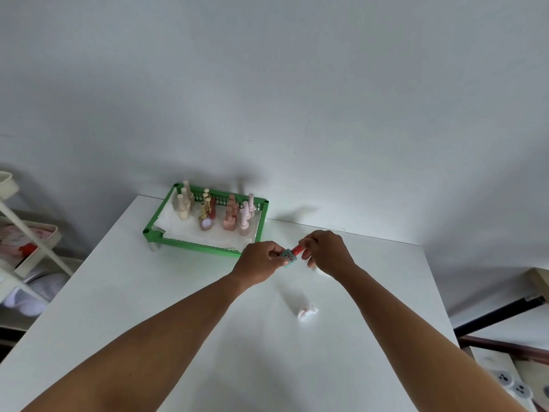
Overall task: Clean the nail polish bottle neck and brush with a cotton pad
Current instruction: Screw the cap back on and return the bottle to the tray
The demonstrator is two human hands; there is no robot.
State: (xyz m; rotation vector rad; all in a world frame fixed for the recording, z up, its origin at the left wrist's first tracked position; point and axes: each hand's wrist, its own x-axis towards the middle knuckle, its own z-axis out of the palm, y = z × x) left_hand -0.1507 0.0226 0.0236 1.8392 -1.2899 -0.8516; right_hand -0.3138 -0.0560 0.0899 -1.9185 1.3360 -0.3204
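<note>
Both hands' grip on bottle (289, 256)

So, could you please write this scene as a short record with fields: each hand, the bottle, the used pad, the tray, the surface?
left hand: the left hand grips the body of the nail polish bottle, above the table
right hand: the right hand pinches the bottle's red cap end
bottle: tilted, held between both hands
used pad: crumpled cotton pad with pink stains, lying on the table nearer the person, apart from the hands
tray: green tray at the far left, holding upright polish bottles
surface: white table
</note>
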